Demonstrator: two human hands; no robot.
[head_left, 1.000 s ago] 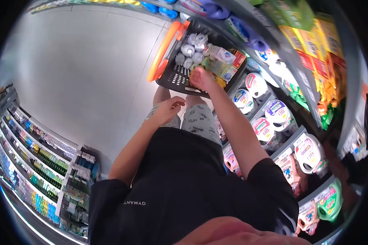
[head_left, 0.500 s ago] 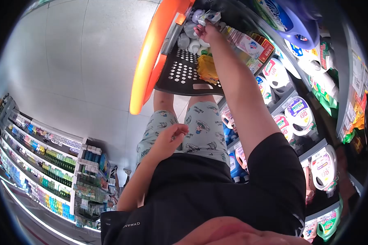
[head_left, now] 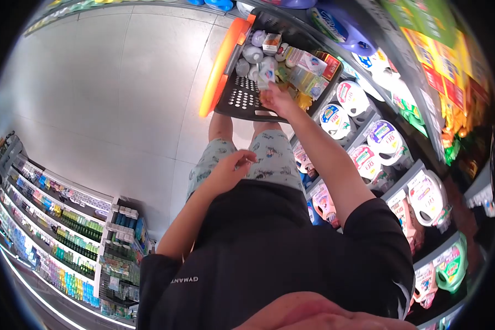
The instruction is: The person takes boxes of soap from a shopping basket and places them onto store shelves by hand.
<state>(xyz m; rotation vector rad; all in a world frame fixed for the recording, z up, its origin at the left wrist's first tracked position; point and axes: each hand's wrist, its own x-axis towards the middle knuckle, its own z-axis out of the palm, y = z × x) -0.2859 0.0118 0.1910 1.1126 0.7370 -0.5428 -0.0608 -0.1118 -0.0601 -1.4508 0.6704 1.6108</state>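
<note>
Over the near part of a black shopping basket (head_left: 230, 109) with an orange handle (head_left: 219, 74), my right hand (head_left: 279, 101) has its fingers bent around the lower end of a white package (head_left: 267, 72). Around it lie several white bottles (head_left: 253, 54), a small box (head_left: 271, 43), some boxed goods (head_left: 312, 64), a red box (head_left: 331, 66) and a yellow package (head_left: 303, 100). My left hand (head_left: 232, 171) hangs in front of my patterned shorts. Its fingers are loosely bent and slightly apart, with nothing visible in them.
Shelves of detergent bottles (head_left: 385, 137) run close along my right. A purple bottle (head_left: 346, 30) stands near the basket's far right corner, with yellow packs (head_left: 451, 71) beyond. On the left are pale floor tiles (head_left: 121, 88) and a lit shelf of bottles (head_left: 66, 236).
My right hand has come back from the far end of the basket toward its near side. A small box now shows where it was. My left hand has barely moved.
</note>
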